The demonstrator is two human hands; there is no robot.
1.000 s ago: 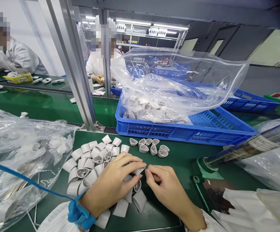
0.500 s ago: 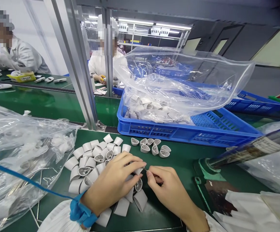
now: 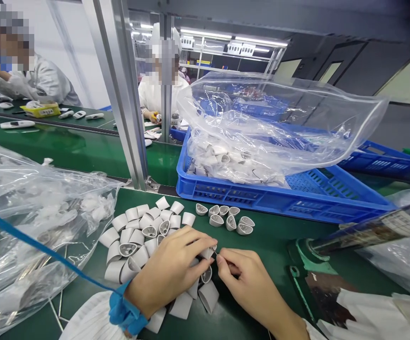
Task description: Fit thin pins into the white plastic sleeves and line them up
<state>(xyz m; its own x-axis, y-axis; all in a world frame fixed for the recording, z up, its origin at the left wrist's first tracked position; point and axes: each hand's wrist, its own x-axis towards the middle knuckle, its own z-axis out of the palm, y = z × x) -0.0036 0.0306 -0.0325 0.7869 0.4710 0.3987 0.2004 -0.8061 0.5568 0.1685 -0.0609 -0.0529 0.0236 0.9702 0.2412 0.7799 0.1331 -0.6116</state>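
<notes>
My left hand (image 3: 171, 271), with a blue wrist strap (image 3: 127, 309), pinches a small white plastic cap (image 3: 208, 252) between thumb and fingers. The cap's open end faces my right hand (image 3: 249, 278). Closed in a pinch, that hand has a thin dark tip showing at the cap's opening; the rest is hidden in the fingers. Beneath and left of my left hand lies a loose pile of similar white caps (image 3: 122, 222). Beyond both hands, several caps (image 3: 216, 220) stand apart with their hollow ends up.
A blue crate (image 3: 233, 196) holds a clear bag (image 3: 279, 137) of caps at the back. Another clear bag (image 3: 31, 212) spreads at left. A metal post (image 3: 120, 94) rises behind the pile. At right is a green-based fixture (image 3: 314, 259). Two people sit across the bench.
The whole view has shifted slightly, so things appear further right. Both hands keep nearly the same pose around the cap. The person at far left has moved their head and arms a little.
</notes>
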